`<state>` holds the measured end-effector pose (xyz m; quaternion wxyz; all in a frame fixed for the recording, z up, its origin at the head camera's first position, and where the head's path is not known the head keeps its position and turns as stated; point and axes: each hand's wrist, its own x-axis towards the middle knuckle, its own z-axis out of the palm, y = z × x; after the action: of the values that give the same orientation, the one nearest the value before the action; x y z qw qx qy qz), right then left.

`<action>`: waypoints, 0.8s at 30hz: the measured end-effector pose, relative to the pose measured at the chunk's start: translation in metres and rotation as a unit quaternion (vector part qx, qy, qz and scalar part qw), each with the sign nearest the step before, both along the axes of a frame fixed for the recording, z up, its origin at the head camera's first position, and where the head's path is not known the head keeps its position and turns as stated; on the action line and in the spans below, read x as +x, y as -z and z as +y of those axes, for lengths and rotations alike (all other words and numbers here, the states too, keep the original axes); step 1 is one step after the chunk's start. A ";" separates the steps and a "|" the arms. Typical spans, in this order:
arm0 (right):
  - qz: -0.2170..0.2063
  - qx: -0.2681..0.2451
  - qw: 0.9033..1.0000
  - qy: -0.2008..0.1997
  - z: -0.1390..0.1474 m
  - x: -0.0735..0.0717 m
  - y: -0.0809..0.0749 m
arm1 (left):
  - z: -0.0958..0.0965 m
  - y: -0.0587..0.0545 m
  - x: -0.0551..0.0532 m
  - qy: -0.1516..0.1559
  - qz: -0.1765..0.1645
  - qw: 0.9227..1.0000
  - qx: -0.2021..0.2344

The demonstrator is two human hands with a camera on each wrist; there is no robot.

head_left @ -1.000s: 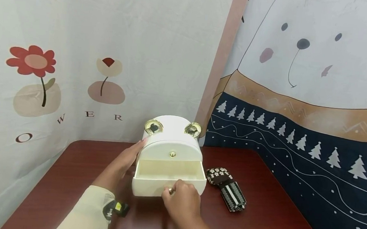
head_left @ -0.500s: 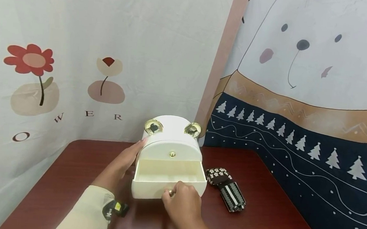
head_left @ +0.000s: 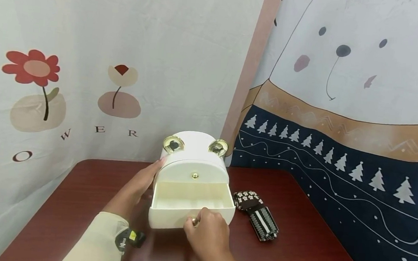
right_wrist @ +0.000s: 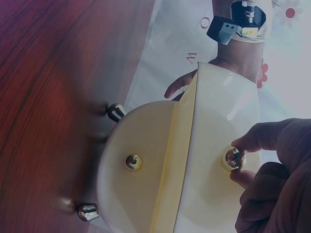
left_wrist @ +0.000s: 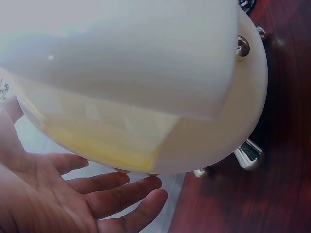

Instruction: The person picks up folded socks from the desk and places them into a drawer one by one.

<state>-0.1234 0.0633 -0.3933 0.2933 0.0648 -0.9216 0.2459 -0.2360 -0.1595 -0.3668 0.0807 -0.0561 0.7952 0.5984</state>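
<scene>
I count one left hand [head_left: 141,183] and one right hand [head_left: 208,231]. There is one white cabinet [head_left: 179,170] with one pulled-out drawer [head_left: 170,219], three knobs [right_wrist: 133,162] and two round golden pieces [head_left: 181,142], at its eleven and one o'clock. Two patterned bundles [head_left: 264,223] are at its four o'clock. Printed flowers [head_left: 35,68] are two, near ten o'clock; printed trees [head_left: 341,162] are twelve, near three.

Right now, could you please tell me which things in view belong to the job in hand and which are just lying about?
In use:
White box, left hand at its side
Open drawer
Drawer's knob, pinched by the right hand

Lying about:
Patterned bundle on the table, touched by neither hand
</scene>
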 end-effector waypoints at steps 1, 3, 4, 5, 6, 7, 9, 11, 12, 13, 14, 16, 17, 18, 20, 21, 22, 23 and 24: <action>0.000 0.000 1.000 0.000 0.000 0.000 0.000 | 0.000 0.000 0.000 0.000 -0.001 1.000 0.000; -0.001 0.000 1.000 0.001 0.000 0.001 -0.001 | -0.001 -0.001 0.001 0.000 -0.001 1.000 0.001; -0.002 0.001 1.000 0.002 0.000 0.001 -0.001 | -0.001 0.000 0.001 0.000 -0.001 1.000 0.001; -0.003 0.002 1.000 0.003 0.001 0.001 -0.001 | -0.001 -0.001 0.001 -0.001 -0.001 1.000 0.001; -0.003 0.003 1.000 0.005 0.001 0.001 -0.001 | -0.001 -0.001 0.001 0.000 -0.001 1.000 0.000; -0.005 0.004 1.000 0.005 0.002 0.002 -0.001 | -0.001 0.000 0.000 -0.001 0.000 1.000 0.000; -0.010 0.002 1.000 0.007 0.004 0.002 -0.002 | -0.001 -0.001 0.000 -0.001 0.002 1.000 0.001; -0.012 -0.002 1.000 0.008 0.006 0.002 -0.002 | -0.001 0.000 0.000 -0.003 0.002 1.000 0.001; -0.012 -0.006 1.000 0.009 0.008 0.002 -0.002 | -0.001 0.000 0.000 -0.004 0.002 1.000 0.001; -0.009 -0.010 1.000 0.011 0.010 0.002 -0.002 | 0.000 0.000 0.000 -0.005 0.002 1.000 0.001; -0.005 -0.014 1.000 0.013 0.011 0.002 -0.003 | 0.000 0.000 0.000 -0.005 0.001 1.000 0.000; 0.007 -0.021 1.000 0.018 0.016 0.001 -0.004 | 0.000 0.000 0.000 -0.006 -0.002 1.000 -0.002; 0.013 -0.024 0.999 0.020 0.018 0.000 -0.004 | 0.000 0.000 0.000 -0.007 -0.001 1.000 -0.002; 0.017 -0.026 0.999 0.021 0.021 0.000 -0.005 | 0.000 0.000 0.000 -0.007 -0.002 1.000 -0.003; 0.022 -0.027 0.999 0.023 0.026 -0.002 -0.006 | 0.000 0.000 0.001 -0.007 -0.003 1.000 -0.002; 0.022 -0.027 0.999 0.024 0.029 -0.002 -0.007 | 0.000 0.000 0.001 -0.008 -0.003 1.000 -0.002; 0.022 -0.028 0.999 0.024 0.032 -0.003 -0.007 | 0.000 0.000 0.001 -0.008 -0.003 1.000 -0.003; 0.022 -0.029 0.999 0.024 0.035 -0.003 -0.008 | 0.000 0.000 0.000 -0.009 -0.004 1.000 -0.001; 0.023 -0.031 0.999 0.023 0.038 -0.004 -0.008 | -0.001 0.000 0.000 -0.009 -0.005 1.000 -0.001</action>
<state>-0.1274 0.1010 -0.3855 0.3218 0.0398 -0.9078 0.2659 -0.2356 -0.1601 -0.3668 0.0793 -0.0666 0.7950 0.5977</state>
